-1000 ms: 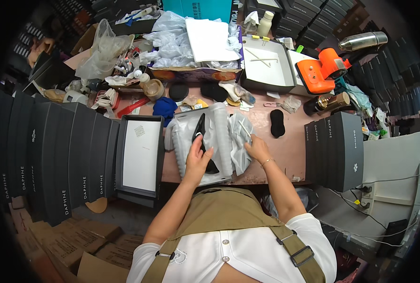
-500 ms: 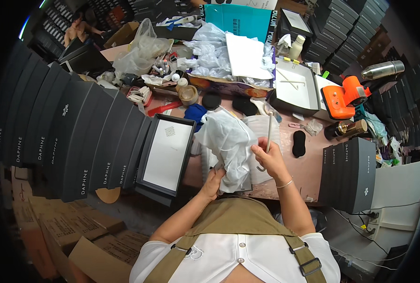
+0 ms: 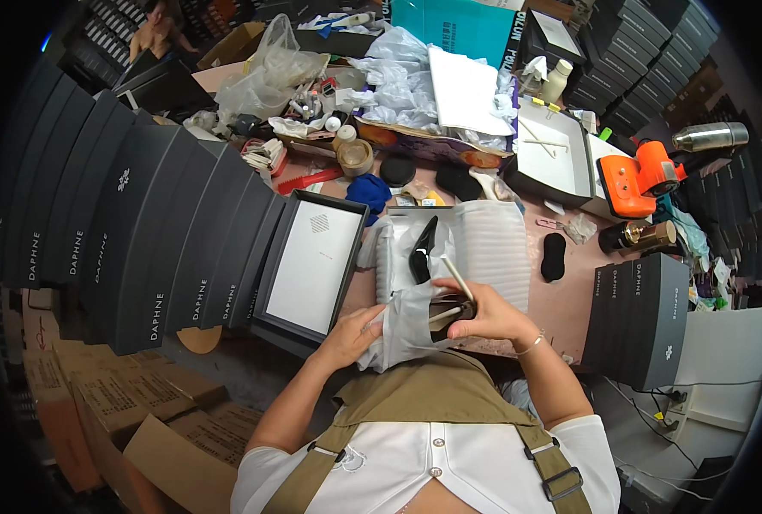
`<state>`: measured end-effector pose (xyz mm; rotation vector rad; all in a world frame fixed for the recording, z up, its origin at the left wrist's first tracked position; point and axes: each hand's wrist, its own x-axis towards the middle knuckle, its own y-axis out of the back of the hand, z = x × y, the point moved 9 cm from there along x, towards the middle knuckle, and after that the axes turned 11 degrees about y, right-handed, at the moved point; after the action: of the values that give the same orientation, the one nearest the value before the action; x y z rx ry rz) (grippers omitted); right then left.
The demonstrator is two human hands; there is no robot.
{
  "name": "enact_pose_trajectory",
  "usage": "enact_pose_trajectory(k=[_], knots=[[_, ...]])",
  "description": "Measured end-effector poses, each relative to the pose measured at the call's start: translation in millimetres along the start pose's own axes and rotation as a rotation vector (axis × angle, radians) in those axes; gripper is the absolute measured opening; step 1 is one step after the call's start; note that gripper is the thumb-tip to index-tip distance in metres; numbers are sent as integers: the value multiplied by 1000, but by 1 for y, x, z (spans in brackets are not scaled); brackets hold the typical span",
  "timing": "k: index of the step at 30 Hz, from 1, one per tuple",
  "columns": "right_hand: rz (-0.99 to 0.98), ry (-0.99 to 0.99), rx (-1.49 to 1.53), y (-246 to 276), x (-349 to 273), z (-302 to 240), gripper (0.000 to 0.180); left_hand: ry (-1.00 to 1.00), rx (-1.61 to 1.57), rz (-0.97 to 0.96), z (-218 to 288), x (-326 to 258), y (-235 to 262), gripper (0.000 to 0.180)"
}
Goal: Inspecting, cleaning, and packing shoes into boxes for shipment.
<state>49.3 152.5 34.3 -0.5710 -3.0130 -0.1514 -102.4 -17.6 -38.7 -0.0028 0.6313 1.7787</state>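
While the left hand (image 3: 350,339) is clamping its fingers on white wrapping (image 3: 402,330), the right hand (image 3: 497,314) is clasping a dark object (image 3: 464,310) and pale stick (image 3: 456,276) in its own.

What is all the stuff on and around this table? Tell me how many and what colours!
Shoe: one, black, centre
Probable second shoe: one, dark, partly hidden, centre
Stick: one, cream, centre
Tissue paper: at least one sheet, white, centre
Foam sheet: one, white, right of the shoe
Pad: one, black, right of the foam sheet
Open box or lid: one, dark grey and white, left
Stacked shoeboxes: many, dark grey, both sides
Large box: one, teal, top
Cloth: one, blue, upper middle
Flask: one, silver, upper right
Cardboard cartons: several, brown, lower left
Small clutter: uncountable, mixed colours, table's back
Left hand: one, on the tissue paper
Right hand: one, on the probable second shoe
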Motion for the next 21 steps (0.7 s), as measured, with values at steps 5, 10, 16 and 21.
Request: enact_pose_trajectory(k=[5, 10, 16, 21], knots=[[361, -431, 304, 37, -60, 52, 35, 281, -507, 394, -56, -15, 74, 32], [766, -180, 177, 87, -94, 38, 44, -285, 289, 847, 87, -28, 102, 23], [819, -61, 92, 59, -81, 30, 55, 375, 111, 552, -127, 109, -20, 20], [806, -75, 165, 31, -78, 43, 59, 526, 10, 425, -139, 158, -18, 30]])
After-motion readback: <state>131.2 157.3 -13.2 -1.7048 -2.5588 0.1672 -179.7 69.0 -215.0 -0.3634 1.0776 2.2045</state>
